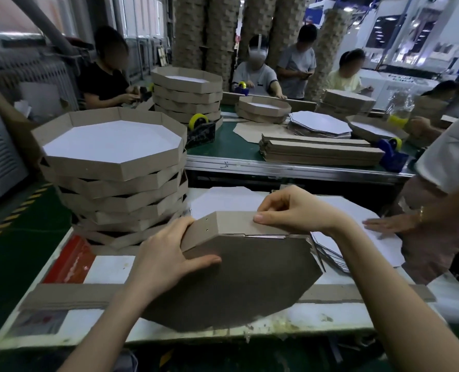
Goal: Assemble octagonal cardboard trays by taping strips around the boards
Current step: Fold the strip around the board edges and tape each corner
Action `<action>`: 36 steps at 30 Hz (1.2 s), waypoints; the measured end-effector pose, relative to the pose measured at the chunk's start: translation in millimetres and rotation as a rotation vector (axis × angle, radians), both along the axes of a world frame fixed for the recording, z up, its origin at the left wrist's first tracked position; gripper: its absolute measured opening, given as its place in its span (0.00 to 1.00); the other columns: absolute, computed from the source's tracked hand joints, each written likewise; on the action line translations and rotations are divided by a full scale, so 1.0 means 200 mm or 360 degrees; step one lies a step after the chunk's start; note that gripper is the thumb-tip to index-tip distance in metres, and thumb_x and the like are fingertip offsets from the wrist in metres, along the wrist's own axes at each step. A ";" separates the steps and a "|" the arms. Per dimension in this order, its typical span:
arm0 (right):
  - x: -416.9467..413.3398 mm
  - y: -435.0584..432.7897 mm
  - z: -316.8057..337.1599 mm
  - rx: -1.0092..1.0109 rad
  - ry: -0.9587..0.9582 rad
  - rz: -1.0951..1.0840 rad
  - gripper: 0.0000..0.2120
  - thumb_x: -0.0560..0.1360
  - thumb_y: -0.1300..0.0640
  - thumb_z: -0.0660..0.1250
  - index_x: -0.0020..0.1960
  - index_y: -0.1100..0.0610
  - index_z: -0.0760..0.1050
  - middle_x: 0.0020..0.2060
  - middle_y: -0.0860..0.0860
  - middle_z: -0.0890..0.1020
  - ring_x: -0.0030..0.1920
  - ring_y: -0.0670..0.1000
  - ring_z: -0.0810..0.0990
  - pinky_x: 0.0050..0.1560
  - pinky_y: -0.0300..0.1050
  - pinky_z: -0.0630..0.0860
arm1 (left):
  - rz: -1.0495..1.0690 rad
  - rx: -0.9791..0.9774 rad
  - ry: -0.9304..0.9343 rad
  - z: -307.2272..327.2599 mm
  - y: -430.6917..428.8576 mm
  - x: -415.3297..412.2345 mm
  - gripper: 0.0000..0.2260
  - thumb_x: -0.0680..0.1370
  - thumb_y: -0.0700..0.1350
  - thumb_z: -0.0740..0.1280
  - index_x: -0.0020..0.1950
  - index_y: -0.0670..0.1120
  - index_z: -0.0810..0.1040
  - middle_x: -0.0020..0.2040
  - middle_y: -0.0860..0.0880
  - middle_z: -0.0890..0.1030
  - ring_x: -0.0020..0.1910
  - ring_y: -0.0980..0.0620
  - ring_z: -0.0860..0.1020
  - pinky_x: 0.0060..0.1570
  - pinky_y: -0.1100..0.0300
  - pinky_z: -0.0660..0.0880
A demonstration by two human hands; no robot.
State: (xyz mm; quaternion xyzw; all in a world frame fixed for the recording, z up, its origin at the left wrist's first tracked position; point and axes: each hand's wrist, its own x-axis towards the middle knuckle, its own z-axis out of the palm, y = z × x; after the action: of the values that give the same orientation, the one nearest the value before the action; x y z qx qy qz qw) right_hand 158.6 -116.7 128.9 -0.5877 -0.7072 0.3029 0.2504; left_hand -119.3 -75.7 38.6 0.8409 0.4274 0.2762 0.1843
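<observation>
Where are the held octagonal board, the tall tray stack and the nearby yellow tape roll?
octagonal board [236, 285]: head view, its brown face.
tray stack [115, 167]: head view, top tray's front wall.
yellow tape roll [198, 120]: head view, its yellow side.

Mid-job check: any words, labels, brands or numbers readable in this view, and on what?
No text reads clearly.
Dark scribbled marks on the silver metal conveyor rail: too small to read.
Grey printed sheet on the white worktable: blurred.
White machine control panel, far right: too small.
Brown cardboard strip and brown octagonal cardboard board: no print.
</observation>
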 end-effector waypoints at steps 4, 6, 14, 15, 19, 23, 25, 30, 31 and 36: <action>-0.09 0.02 -0.02 -0.0004 -0.0061 0.0029 0.12 0.73 0.45 0.72 0.46 0.54 0.84 0.33 0.51 0.83 0.33 0.44 0.75 0.36 0.38 0.69 | 0.0017 -0.0019 -0.0033 -0.02 0.00 -0.05 0.37 0.61 0.80 0.59 0.65 0.63 0.63 0.54 0.67 0.68 0.53 0.58 0.73 0.50 0.57 0.75; -0.14 0.03 -0.04 0.0012 -0.0109 0.0040 0.09 0.75 0.48 0.72 0.47 0.54 0.83 0.31 0.43 0.81 0.33 0.41 0.75 0.37 0.36 0.69 | -0.0013 0.0078 -0.0056 0.00 -0.02 -0.05 0.37 0.65 0.76 0.61 0.71 0.64 0.60 0.60 0.66 0.67 0.58 0.60 0.69 0.54 0.58 0.69; -0.25 0.03 -0.07 0.0048 -0.0178 0.0044 0.13 0.75 0.46 0.71 0.47 0.57 0.83 0.32 0.44 0.81 0.32 0.43 0.74 0.35 0.37 0.69 | -0.0227 0.0093 0.0081 0.16 -0.04 0.07 0.41 0.64 0.77 0.57 0.73 0.59 0.64 0.65 0.59 0.71 0.59 0.64 0.66 0.57 0.60 0.68; -0.24 0.02 -0.07 0.0051 -0.0197 0.0035 0.14 0.76 0.46 0.71 0.48 0.57 0.83 0.35 0.48 0.83 0.33 0.45 0.75 0.36 0.39 0.71 | -0.0268 0.0055 0.0089 0.16 -0.03 0.07 0.41 0.63 0.76 0.58 0.72 0.58 0.66 0.64 0.59 0.71 0.61 0.61 0.67 0.60 0.59 0.68; -0.20 -0.01 -0.07 0.0086 -0.0155 0.0010 0.15 0.77 0.48 0.69 0.49 0.60 0.82 0.41 0.57 0.84 0.40 0.54 0.80 0.43 0.48 0.77 | -0.0359 -0.0005 -0.0039 0.17 -0.03 0.07 0.37 0.63 0.73 0.63 0.67 0.57 0.72 0.60 0.60 0.72 0.60 0.60 0.70 0.59 0.63 0.69; -0.20 -0.01 -0.08 0.0095 -0.0076 -0.0054 0.14 0.77 0.49 0.70 0.48 0.60 0.82 0.42 0.58 0.84 0.43 0.58 0.81 0.47 0.57 0.78 | -0.0314 0.0057 -0.0091 0.17 -0.04 0.09 0.34 0.65 0.73 0.63 0.65 0.56 0.75 0.57 0.62 0.72 0.58 0.61 0.70 0.57 0.64 0.68; -0.22 0.00 -0.10 0.0099 -0.0009 -0.0070 0.14 0.76 0.49 0.71 0.47 0.61 0.82 0.41 0.60 0.84 0.40 0.58 0.80 0.44 0.56 0.76 | -0.0310 0.0127 -0.0062 0.18 -0.04 0.09 0.32 0.67 0.74 0.62 0.65 0.58 0.76 0.58 0.62 0.73 0.60 0.59 0.70 0.57 0.61 0.68; -0.22 0.03 -0.13 0.0082 0.0101 -0.0034 0.12 0.75 0.49 0.73 0.45 0.59 0.82 0.37 0.57 0.83 0.36 0.47 0.75 0.38 0.45 0.71 | -0.0318 0.0112 -0.0225 0.19 -0.07 0.06 0.25 0.67 0.69 0.63 0.61 0.63 0.77 0.59 0.62 0.78 0.62 0.56 0.72 0.60 0.54 0.71; -0.21 0.03 -0.13 0.0057 0.0108 0.0001 0.12 0.75 0.49 0.73 0.44 0.58 0.82 0.36 0.55 0.82 0.35 0.47 0.75 0.38 0.44 0.71 | -0.0317 0.0103 -0.0212 0.20 -0.07 0.06 0.24 0.67 0.69 0.63 0.61 0.63 0.77 0.59 0.61 0.78 0.62 0.56 0.72 0.60 0.52 0.71; -0.08 0.05 -0.18 -0.0192 0.0459 -0.0097 0.22 0.75 0.37 0.66 0.41 0.55 0.83 0.38 0.55 0.83 0.40 0.48 0.79 0.42 0.38 0.73 | -0.0328 0.0063 -0.0167 0.23 -0.08 0.11 0.18 0.69 0.66 0.67 0.56 0.63 0.81 0.59 0.62 0.75 0.63 0.59 0.70 0.60 0.61 0.68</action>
State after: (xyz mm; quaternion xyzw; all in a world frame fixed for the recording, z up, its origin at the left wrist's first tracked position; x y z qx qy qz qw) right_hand 143.4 -107.5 93.4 -0.5731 -0.6264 0.4183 0.3227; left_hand -97.0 -92.6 84.7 0.8683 0.3228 0.3077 0.2172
